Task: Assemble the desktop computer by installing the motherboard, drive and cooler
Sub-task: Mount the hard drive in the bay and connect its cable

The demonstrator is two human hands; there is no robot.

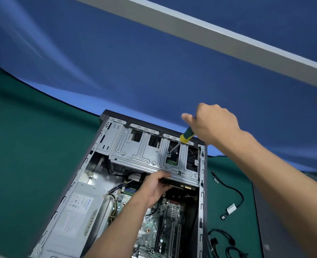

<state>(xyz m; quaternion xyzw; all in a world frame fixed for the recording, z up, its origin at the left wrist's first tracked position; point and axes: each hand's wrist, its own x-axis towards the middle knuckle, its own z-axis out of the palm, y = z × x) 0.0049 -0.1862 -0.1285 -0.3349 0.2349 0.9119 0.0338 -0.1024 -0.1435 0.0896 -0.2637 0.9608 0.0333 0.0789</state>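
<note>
Two bare forearms closest to the lens, reaching up from the near edge of the worktop point(29, 146) into an open computer case point(203, 183) lying on its side on the green mat.

Left hand point(154, 187) — fingers curled under the near lip of the metal drive cage point(144, 157), gripping a dark flat part tucked just beneath it, probably the drive; hard to tell more, mostly hidden. Right hand point(213, 123) raised above the far end of the case, fingers closed round the top of a screwdriver point(185, 137) with a green and yellow handle; shaft tilted down and to the left, tip set against a screw point inside an opening in the cage.

Outward from the hands: motherboard point(154, 228) seated on the floor of the case, green, with long black slots and a small finned heatsink point(173, 210). Grey power supply point(76, 207) along the left wall, labelled face up, bundled wires running from it toward the board.

Beyond the case's right side, toward the right edge of the worktop — a loose black cable point(235, 194) with a white tag, well apart from the case, and a tangle of black cables point(222, 241) nearer the near-right corner. Blue backdrop point(154, 62) behind the far edge.
</note>
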